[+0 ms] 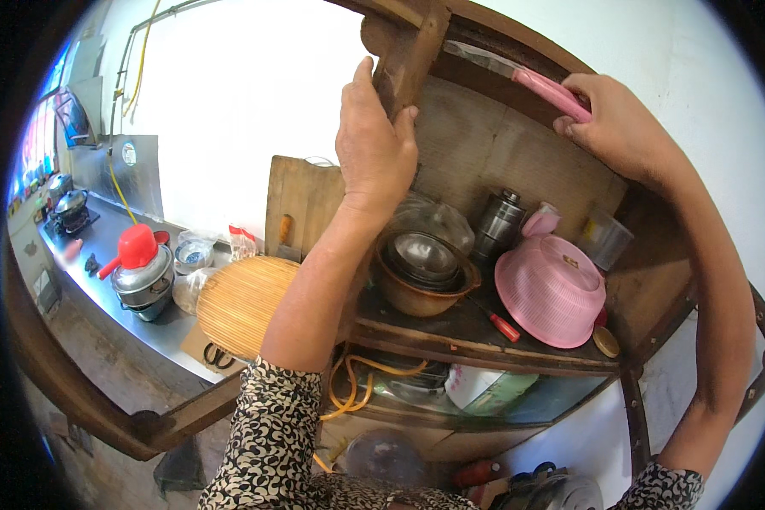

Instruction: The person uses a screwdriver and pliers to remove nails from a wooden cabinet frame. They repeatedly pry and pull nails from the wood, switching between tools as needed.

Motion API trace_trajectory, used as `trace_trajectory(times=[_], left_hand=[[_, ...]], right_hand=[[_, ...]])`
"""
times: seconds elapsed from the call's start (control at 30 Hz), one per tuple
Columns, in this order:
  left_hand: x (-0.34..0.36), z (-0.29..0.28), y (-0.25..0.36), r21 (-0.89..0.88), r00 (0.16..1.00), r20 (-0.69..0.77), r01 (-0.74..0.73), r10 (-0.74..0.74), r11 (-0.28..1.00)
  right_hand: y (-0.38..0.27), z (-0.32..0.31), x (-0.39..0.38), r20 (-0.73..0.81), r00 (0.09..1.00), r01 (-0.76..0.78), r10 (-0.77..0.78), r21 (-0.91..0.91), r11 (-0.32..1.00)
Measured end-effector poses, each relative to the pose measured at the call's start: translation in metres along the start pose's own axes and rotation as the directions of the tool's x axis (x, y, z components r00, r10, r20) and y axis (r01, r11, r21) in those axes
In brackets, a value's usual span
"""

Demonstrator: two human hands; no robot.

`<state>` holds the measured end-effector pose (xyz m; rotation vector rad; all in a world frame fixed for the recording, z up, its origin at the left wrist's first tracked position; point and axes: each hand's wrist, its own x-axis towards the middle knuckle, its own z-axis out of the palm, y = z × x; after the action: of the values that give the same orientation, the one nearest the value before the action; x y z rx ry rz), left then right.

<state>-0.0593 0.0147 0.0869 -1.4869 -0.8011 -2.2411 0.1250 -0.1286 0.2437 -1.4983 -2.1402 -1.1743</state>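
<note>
My left hand (372,144) is raised at the upper middle, with the thumb and fingers around a wooden post (406,64) of the open cabinet. My right hand (608,119) is closed around the pink handle of a knife (551,93). Its pale, shiny blade points left, just under the cabinet's top rail (518,30). Below the hands, stacked bowls (427,259) sit on the cabinet shelf beside a dark metal canister (500,223) and an upturned pink basket (551,293). A red-handled tool (503,327) lies between bowls and basket.
To the left, a metal counter (174,353) carries a pot (144,285) with a red ladle (134,248) on it. A round slatted mat (245,304) and a wooden cutting board (302,204) stand near my left forearm. An open door frame (166,433) reaches across the lower left.
</note>
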Motion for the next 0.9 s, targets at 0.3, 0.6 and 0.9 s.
trace_trajectory(times=[0.3,0.6,0.9], left_hand=[[-0.006,-0.006,0.021,0.056,0.965,-0.139,-0.218,0.224,0.974],[0.004,0.015,0.096,-0.783,0.804,0.570,0.594,-0.171,0.183],[0.024,0.033,0.104,-0.760,0.741,0.649,0.636,-0.171,-0.131]], right_hand=[[0.021,0.003,-0.022,0.028,0.994,-0.111,0.109,0.084,0.990],[-0.020,0.034,-0.016,-0.114,0.986,-0.142,0.118,-0.235,0.962],[-0.024,0.019,-0.030,-0.294,0.955,-0.161,0.035,-0.416,0.895]])
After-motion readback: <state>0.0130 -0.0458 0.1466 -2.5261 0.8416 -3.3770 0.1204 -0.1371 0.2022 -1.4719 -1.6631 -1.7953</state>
